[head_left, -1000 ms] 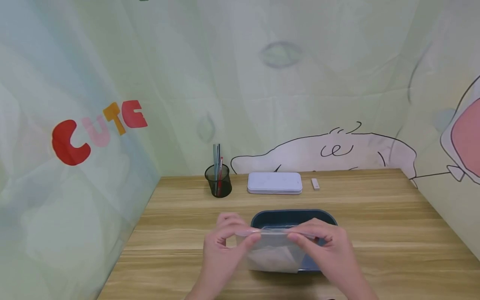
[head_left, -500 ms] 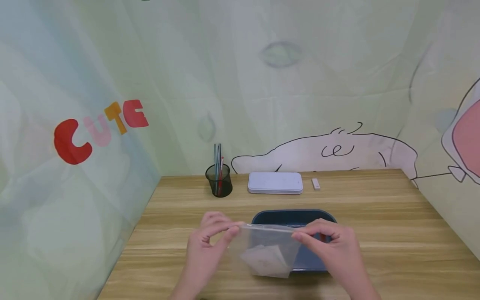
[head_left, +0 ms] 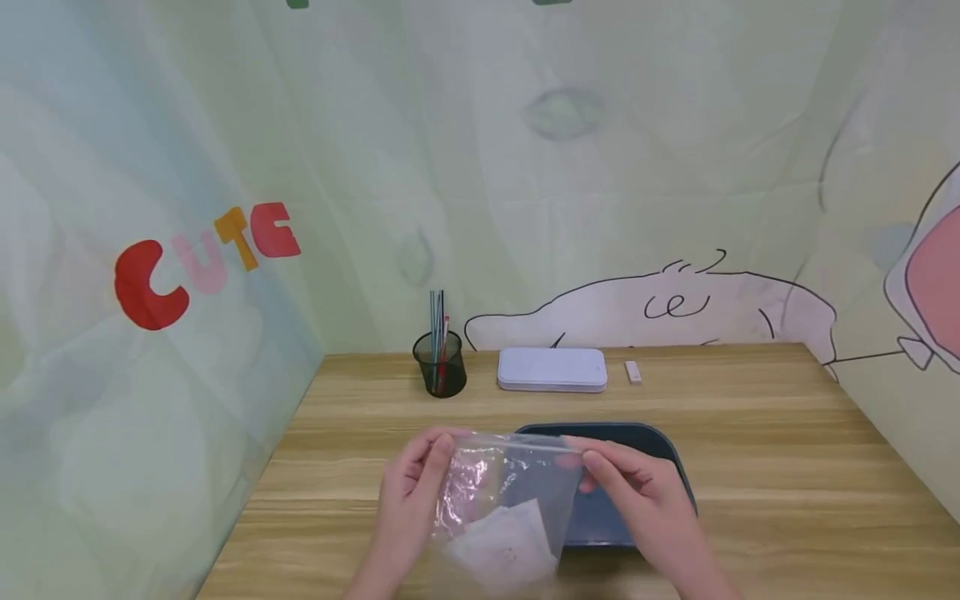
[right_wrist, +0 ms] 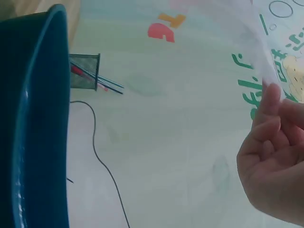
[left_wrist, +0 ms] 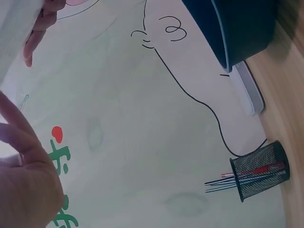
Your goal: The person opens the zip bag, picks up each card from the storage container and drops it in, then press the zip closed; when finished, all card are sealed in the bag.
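We hold the clear bag (head_left: 504, 508) up over the near tabletop (head_left: 750, 467), left hand (head_left: 408, 500) and right hand (head_left: 637, 496) each pinching a top corner. We judge we are working its seal; next calls for a steady pinch along it. The left wall reads "CUTE" (head_left: 206, 262).

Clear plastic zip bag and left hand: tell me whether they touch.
Touching. In the head view the left hand pinches the clear plastic zip bag at its top left corner.
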